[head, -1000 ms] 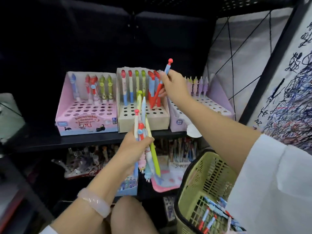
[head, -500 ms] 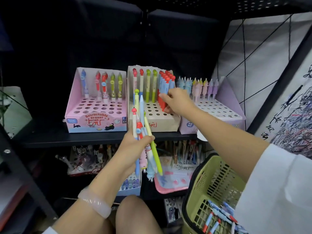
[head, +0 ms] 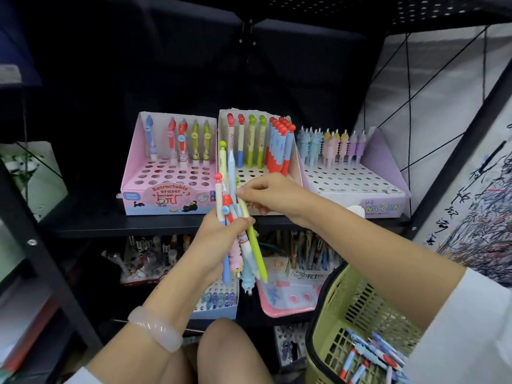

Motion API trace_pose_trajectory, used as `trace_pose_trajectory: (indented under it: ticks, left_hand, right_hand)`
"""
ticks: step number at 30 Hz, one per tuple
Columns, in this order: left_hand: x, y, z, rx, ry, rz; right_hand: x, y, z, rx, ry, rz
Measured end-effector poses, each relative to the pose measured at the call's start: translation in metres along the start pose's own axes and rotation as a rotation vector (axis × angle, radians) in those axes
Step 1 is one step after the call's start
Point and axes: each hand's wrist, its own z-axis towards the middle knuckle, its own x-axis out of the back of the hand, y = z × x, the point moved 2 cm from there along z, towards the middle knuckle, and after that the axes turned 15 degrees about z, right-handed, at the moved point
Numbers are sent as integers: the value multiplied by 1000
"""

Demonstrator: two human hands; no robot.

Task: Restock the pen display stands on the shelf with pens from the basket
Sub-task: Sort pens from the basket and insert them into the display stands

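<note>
My left hand (head: 221, 231) grips a bunch of pens (head: 238, 234) upright in front of the shelf. My right hand (head: 266, 194) pinches the top of a yellow-green pen (head: 256, 248) in that bunch. Three display stands sit on the shelf: a pink one (head: 166, 195) with a few pens at the back, a beige middle one (head: 296, 164) holding red, green and blue pens, and a lilac one (head: 388, 200) with a back row of pastel pens. The green basket (head: 346, 300) at lower right holds several pens (head: 371, 358).
The black shelf (head: 124, 225) edge runs below the stands. Beneath it stand more pen trays, among them a pink tray (head: 285, 297). A black rack post (head: 47, 261) slants at the left. A scribbled test paper (head: 484, 189) hangs at the right. My knee (head: 230, 353) is below.
My right hand has left the red pen in the middle stand and come back down to the bunch in my left hand, where it now pinches a yellow-green pen.
</note>
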Motion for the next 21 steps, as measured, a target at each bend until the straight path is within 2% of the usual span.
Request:
trace_pose_trajectory:
  ticks: [2, 6, 9, 12, 14, 18, 21]
  left_hand:
    - [2, 1, -1, -9, 11, 4]
    - [10, 2, -2, 23, 44, 32]
    - [18, 5, 1, 7, 91, 55]
    - [21, 9, 4, -1, 100, 54]
    - [23, 11, 7, 2, 104, 64]
    - [28, 11, 10, -10, 107, 73]
    - [32, 9, 10, -15, 96, 57]
  right_hand:
    - [-6, 2, -1, 24, -31, 30]
    - [-6, -3, 1, 66, 44, 79]
    - [16, -21, 8, 134, 274, 53]
    - [39, -47, 20, 342, 534, 33]
    - [45, -59, 31, 428, 615, -86]
    - [40, -61, 52, 367, 596, -489]
    - [35, -61, 59, 340, 596, -614]
